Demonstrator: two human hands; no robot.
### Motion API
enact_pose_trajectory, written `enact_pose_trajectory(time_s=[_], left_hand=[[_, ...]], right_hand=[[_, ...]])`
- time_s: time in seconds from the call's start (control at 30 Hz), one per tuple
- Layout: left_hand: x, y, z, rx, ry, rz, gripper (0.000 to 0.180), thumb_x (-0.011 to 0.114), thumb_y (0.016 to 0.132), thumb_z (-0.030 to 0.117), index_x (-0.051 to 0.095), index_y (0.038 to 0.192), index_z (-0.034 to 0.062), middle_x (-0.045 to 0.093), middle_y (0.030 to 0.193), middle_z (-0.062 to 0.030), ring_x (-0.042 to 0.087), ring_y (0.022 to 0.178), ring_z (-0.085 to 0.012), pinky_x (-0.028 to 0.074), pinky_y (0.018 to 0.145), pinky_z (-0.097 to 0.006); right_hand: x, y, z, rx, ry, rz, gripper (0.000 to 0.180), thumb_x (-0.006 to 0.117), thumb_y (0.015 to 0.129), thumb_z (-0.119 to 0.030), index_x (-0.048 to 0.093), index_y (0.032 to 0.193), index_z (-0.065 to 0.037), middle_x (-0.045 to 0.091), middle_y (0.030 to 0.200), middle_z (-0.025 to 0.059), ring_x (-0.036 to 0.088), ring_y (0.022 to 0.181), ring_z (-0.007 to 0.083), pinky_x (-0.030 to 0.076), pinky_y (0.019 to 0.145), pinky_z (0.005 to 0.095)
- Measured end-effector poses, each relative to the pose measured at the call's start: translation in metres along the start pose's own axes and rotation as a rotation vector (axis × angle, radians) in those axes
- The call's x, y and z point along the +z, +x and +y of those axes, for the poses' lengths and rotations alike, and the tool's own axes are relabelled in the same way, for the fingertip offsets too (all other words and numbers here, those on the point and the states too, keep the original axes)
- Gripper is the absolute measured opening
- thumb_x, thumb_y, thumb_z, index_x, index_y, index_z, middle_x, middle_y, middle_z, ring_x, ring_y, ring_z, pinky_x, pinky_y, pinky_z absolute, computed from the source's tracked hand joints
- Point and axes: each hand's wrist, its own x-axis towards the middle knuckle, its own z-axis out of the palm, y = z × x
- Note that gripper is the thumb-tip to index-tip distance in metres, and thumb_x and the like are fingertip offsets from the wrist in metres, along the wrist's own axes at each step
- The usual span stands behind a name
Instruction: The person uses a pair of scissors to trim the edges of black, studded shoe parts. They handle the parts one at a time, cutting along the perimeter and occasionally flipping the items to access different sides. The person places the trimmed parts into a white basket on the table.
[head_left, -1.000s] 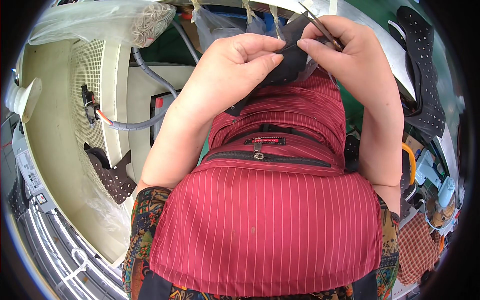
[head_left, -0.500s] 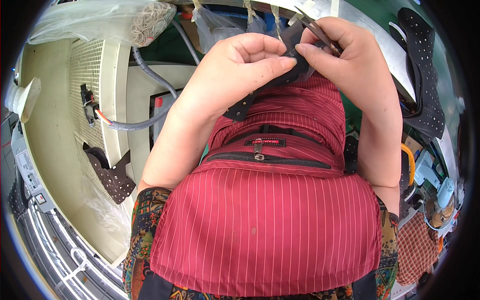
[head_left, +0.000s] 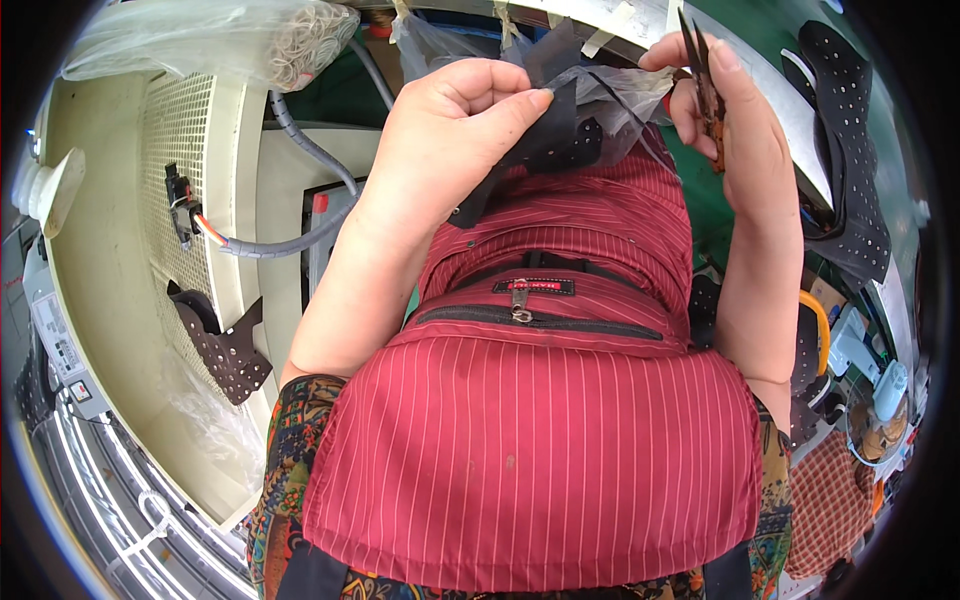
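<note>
My left hand [head_left: 465, 125] pinches the edge of a black studded piece [head_left: 563, 108] between thumb and fingers, above my lap. Small metal studs dot its lower part, and part of it is hidden behind the hand. In my right hand [head_left: 745, 125], off to the right and apart from the piece, is a pair of thread snips [head_left: 706, 90] with dark, rust-brown metal. Its blades point up and away from me. Beyond the black piece hang clear plastic bags [head_left: 632, 95] taped along the bench edge.
A cream tray [head_left: 95, 250] with a mesh panel lies left, holding a black studded piece [head_left: 222, 345]. A grey cable [head_left: 295, 250] loops beside it. At upper left rests a bag of cords [head_left: 310, 50]. More studded black pieces [head_left: 845, 150] hang right, above a blue fan [head_left: 888, 390].
My right hand has let go of the black piece and moved right with the snips, whose blades now point up. My left hand has shifted slightly left, still pinching the piece.
</note>
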Motion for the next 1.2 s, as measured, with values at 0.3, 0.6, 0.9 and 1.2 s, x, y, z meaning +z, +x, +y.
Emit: enact_pose_trajectory(time_s=[0.3, 0.6, 0.9, 1.2], left_hand=[[-0.007, 0.001, -0.002, 0.016, 0.055, -0.081, 0.011, 0.066, 0.081, 0.003, 0.064, 0.092, 0.0043, 0.065, 0.082, -0.0009, 0.060, 0.074, -0.0049, 0.047, 0.065, -0.018], [-0.003, 0.000, -0.003, 0.045, 0.016, -0.045, 0.010, 0.066, 0.082, 0.004, 0.063, 0.091, 0.0041, 0.064, 0.080, 0.0005, 0.058, 0.071, -0.0034, 0.045, 0.064, -0.016], [-0.001, -0.003, -0.002, 0.077, 0.125, -0.013, 0.010, 0.067, 0.082, 0.005, 0.063, 0.091, 0.0049, 0.062, 0.077, 0.0028, 0.054, 0.068, -0.0010, 0.041, 0.059, -0.015], [0.004, -0.004, -0.003, 0.091, 0.096, -0.064, 0.010, 0.065, 0.083, 0.011, 0.061, 0.084, 0.0021, 0.056, 0.066, 0.0037, 0.047, 0.060, -0.0013, 0.038, 0.052, -0.017]], right_hand=[[0.015, 0.003, 0.046, -0.114, 0.086, -0.323, 0.022, 0.061, 0.086, -0.024, 0.066, 0.091, -0.002, 0.057, 0.088, -0.0011, 0.047, 0.065, 0.0039, 0.038, 0.055, 0.0191], [0.025, -0.006, 0.024, -0.252, -0.234, -0.081, 0.026, 0.068, 0.082, -0.025, 0.063, 0.088, 0.000, 0.051, 0.075, 0.0025, 0.047, 0.065, 0.0092, 0.038, 0.058, 0.0246], [0.031, -0.008, 0.019, -0.256, -0.287, -0.041, 0.030, 0.068, 0.081, -0.028, 0.063, 0.086, 0.002, 0.052, 0.071, 0.0062, 0.049, 0.064, 0.0140, 0.040, 0.058, 0.0272], [0.035, -0.005, 0.018, -0.214, -0.187, -0.006, 0.027, 0.066, 0.083, -0.026, 0.064, 0.084, 0.001, 0.054, 0.066, 0.0030, 0.049, 0.059, 0.0106, 0.040, 0.055, 0.0251]])
